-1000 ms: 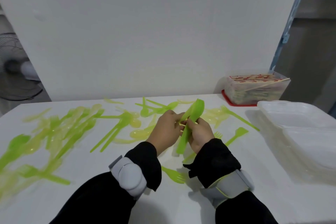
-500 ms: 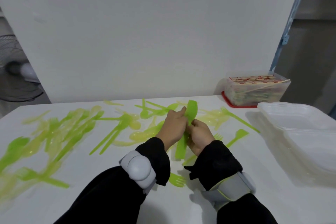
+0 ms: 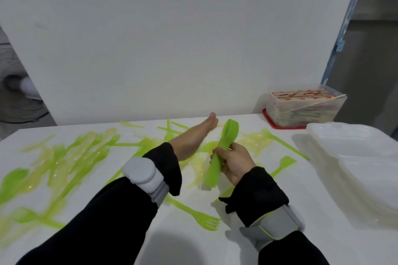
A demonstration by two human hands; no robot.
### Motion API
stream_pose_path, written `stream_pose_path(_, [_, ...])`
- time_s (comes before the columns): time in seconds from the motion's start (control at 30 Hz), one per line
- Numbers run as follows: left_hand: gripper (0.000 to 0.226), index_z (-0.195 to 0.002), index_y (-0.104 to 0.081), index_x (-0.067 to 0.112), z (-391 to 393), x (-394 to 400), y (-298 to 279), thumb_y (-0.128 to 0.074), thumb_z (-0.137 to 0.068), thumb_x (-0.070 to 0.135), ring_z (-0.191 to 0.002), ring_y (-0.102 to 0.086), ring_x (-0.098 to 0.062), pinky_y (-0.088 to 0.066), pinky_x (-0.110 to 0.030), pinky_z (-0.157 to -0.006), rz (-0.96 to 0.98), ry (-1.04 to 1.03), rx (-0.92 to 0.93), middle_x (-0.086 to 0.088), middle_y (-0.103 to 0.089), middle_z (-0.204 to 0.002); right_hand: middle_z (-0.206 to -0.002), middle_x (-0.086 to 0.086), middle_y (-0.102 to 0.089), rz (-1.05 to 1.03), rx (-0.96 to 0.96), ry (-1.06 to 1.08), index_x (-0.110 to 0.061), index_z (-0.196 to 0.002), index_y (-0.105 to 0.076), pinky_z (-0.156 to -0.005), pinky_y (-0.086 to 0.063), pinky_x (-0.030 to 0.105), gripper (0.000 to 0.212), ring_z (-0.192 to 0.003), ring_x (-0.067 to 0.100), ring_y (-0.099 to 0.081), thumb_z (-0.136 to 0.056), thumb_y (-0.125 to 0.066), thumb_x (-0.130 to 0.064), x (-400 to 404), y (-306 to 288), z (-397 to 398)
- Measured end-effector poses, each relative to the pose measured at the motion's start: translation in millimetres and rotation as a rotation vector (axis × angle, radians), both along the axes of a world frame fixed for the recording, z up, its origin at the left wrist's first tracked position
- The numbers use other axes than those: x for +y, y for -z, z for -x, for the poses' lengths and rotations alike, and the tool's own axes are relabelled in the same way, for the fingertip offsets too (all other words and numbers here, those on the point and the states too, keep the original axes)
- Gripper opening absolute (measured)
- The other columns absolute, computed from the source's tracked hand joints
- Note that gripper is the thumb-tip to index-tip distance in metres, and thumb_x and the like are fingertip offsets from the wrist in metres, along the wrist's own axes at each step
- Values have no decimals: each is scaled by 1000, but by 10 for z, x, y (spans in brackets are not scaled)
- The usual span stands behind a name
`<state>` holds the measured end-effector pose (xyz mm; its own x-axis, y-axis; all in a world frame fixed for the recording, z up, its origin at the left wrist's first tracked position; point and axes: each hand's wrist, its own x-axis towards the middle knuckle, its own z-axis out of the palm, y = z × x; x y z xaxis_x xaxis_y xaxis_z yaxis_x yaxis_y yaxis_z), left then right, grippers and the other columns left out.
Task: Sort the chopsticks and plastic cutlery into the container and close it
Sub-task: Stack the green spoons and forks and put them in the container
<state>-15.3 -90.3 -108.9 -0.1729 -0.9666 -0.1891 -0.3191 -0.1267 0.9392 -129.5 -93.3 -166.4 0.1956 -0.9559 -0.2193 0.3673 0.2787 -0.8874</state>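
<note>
My right hand [image 3: 233, 162] grips a bundle of green plastic cutlery [image 3: 221, 148] by its middle, tilted, spoon ends up. My left hand [image 3: 195, 136] stretches forward over the table with straight fingers toward the far loose cutlery, holding nothing. Green and pale yellow forks and spoons [image 3: 71, 157] lie scattered across the white table [image 3: 183, 243]. A green fork [image 3: 200, 217] lies near my wrists. A stack of white foam containers [image 3: 355, 157] sits at the right.
A clear plastic tub of wrapped chopsticks [image 3: 303, 107] stands on a red lid at the back right. A white wall panel rises right behind the table. A fan [image 3: 15, 97] is off the table's left side.
My left hand let go of the bundle and reached forward across the table. The right hand now holds the green cutlery alone.
</note>
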Motion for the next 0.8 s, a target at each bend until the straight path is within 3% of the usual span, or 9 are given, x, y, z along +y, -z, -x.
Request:
stream_pose_path(0.03, [47,-141,-41,17,-109,-51,-6,-34,-101,40,-127,-41,-12,-30,-29,-104,88,-75,-135,6,-38,-147,-74,13,-50,-11,2,24,-2,-83,-47,-57,-47,35,16,-60,24,-51,-91,-45,11,-13,4,25])
stream_pose_path(0.1, [34,-127,-54,12,-321,-164,86,-49,-95,21,-114,-52,-22,-38,-25,-91,201,-146,-606,-7,-53,-134,-74,14,-47,-29,-9,55,-3,-81,-45,-57,-45,37,18,-62,25,-50,-92,-43,11,-48,29,103])
stream_pose_path(0.13, [31,-123,-56,12,-406,-199,173,-51,-92,17,-113,-52,-24,-39,-26,-89,200,-106,-827,-8,-54,-129,-74,14,-47,-32,-11,55,-3,-81,-44,-58,-45,37,18,-63,26,-52,-93,-42,11,-63,37,130])
stream_pose_path(0.2, [32,-122,-52,14,-483,-210,371,-52,-90,20,-113,-51,-25,-40,-30,-90,131,10,-1075,-7,-54,-126,-76,14,-47,-36,-14,44,-4,-83,-44,-59,-46,38,18,-66,27,-55,-94,-41,10,-78,41,157])
stream_pose_path(0.5, [27,-119,-52,13,-379,-211,784,-39,-95,16,-107,-52,-30,-38,-37,-85,320,-61,-1428,-9,-53,-115,-78,14,-54,-51,-10,5,-6,-87,-45,-60,-44,35,16,-64,25,-53,-95,-41,7,-70,62,137])
stream_pose_path(0.57, [22,-111,-54,11,-377,-195,784,-40,-95,14,-105,-53,-30,-38,-37,-85,327,-78,-1442,-8,-57,-112,-77,14,-54,-50,-11,10,-6,-86,-44,-60,-43,35,17,-64,25,-52,-95,-40,7,-69,49,145])
stream_pose_path(0.63, [21,-103,-56,9,-409,-190,744,-39,-92,9,-100,-56,-30,-39,-36,-82,321,-176,-1315,-9,-60,-107,-74,14,-52,-50,-24,16,-6,-84,-43,-59,-42,35,17,-63,25,-51,-94,-40,8,-66,34,150])
stream_pose_path(0.73, [18,-83,-61,6,-452,-191,546,-47,-91,14,-82,-58,-29,-44,-31,-71,339,-406,-867,-10,-62,-84,-73,14,-51,-39,-28,19,-5,-85,-44,-60,-43,36,16,-63,26,-52,-94,-41,8,-56,15,153])
stream_pose_path(0.8, [30,-59,-49,9,-408,-180,340,-55,-88,14,-56,-42,-20,-34,-24,-52,379,-474,-572,-4,-45,-58,-74,13,-52,-24,-23,20,-5,-86,-45,-59,-43,35,15,-63,25,-52,-94,-41,7,-46,0,133])
